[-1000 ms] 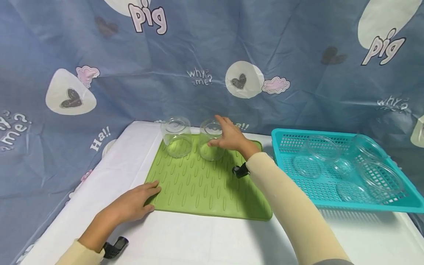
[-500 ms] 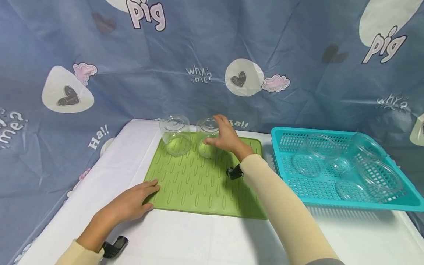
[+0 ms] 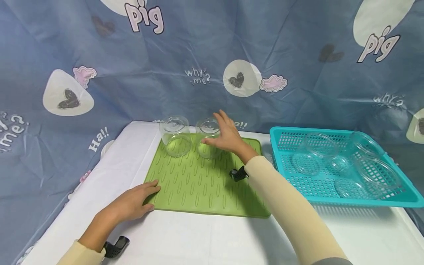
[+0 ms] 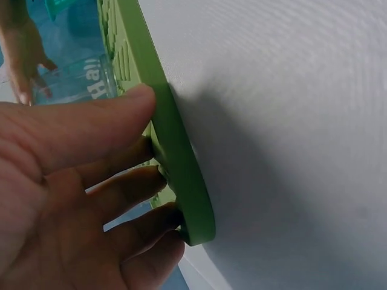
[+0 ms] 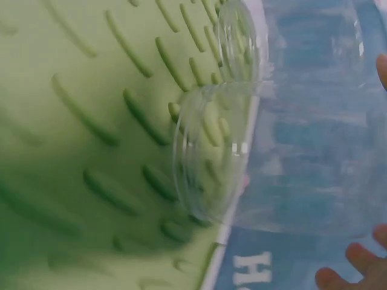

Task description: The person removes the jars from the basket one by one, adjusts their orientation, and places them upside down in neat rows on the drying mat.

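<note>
Two clear cups stand upside down on a green ridged mat: the left cup and the right cup. My right hand is beside the right cup, thumb in front and fingers spread behind it. In the right wrist view, that same cup lies between the thumb at the right edge and the fingertips at lower right, which show apart from its wall. My left hand rests at the mat's near-left corner; in the left wrist view its thumb lies over the mat's edge.
A turquoise slotted basket stands right of the mat, with several clear round containers in it. White cloth covers the table. A blue printed curtain hangs close behind the cups.
The right cup has shifted slightly left, closer to the left cup. My right hand moved with it, and its fingers have since spread wider. The left hand keeps its place.
</note>
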`<state>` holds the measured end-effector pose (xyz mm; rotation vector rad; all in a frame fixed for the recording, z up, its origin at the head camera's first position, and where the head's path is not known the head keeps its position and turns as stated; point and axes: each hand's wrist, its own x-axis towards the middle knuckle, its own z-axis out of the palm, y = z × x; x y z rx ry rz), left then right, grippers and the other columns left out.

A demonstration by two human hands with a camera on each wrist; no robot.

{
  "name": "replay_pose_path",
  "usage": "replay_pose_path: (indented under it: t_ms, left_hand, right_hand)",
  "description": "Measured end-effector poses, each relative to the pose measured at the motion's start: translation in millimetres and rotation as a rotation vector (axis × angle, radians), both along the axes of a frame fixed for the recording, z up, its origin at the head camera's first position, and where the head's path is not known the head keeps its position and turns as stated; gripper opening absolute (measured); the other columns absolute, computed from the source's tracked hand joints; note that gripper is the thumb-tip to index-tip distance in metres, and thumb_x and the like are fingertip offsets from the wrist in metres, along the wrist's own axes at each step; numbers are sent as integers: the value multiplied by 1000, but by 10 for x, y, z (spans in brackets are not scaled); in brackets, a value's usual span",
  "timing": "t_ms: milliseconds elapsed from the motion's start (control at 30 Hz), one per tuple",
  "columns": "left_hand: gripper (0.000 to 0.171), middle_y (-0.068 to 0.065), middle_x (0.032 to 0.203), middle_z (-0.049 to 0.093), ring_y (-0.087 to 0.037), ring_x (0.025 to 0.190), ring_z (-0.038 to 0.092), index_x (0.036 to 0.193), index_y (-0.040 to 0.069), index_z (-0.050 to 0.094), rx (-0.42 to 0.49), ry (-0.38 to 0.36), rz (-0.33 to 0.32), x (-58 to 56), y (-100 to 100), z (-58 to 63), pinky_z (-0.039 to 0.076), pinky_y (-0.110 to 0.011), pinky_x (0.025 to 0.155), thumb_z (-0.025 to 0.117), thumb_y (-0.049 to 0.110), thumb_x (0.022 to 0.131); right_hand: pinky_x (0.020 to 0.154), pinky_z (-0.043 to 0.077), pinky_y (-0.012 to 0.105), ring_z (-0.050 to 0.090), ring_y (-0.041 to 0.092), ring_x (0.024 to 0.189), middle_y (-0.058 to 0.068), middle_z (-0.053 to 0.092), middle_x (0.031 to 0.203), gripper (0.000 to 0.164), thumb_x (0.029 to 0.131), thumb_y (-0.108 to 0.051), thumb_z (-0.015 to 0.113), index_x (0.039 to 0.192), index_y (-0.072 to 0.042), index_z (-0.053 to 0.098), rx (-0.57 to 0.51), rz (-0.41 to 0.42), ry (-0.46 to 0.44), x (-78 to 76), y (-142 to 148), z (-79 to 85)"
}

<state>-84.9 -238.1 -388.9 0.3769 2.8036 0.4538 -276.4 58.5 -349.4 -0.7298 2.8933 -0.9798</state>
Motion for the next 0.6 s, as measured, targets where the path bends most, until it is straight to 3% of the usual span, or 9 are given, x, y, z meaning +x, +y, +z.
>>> replay_pose_path:
  t_ms: [133,300,600]
  left_hand:
    - [58,-22,154,42,-47,138,42,139,-1,54,7,7,3,5,-7,1,40,-62,111,74,17,87]
    - [57,-22,153,43,-48,137,43,137,-1,56,2,21,-7,-32,-3,3,41,-63,110,74,17,87]
    - [57,-23,152,44,-49,136,44,137,-1,56,3,17,-11,-47,11,-45,41,-64,109,74,17,86]
  right_hand:
    - [120,23,69,13,42,154,14,5,168,88,88,-47,71,157,-16,25,56,50,55,167,181,154]
    - [119,25,69,15,42,153,13,6,168,80,90,-41,71,155,-14,32,96,85,110,389,433,344]
    - [115,34,66,22,39,151,9,6,169,79,90,-36,73,155,-16,31,79,145,194,842,758,566]
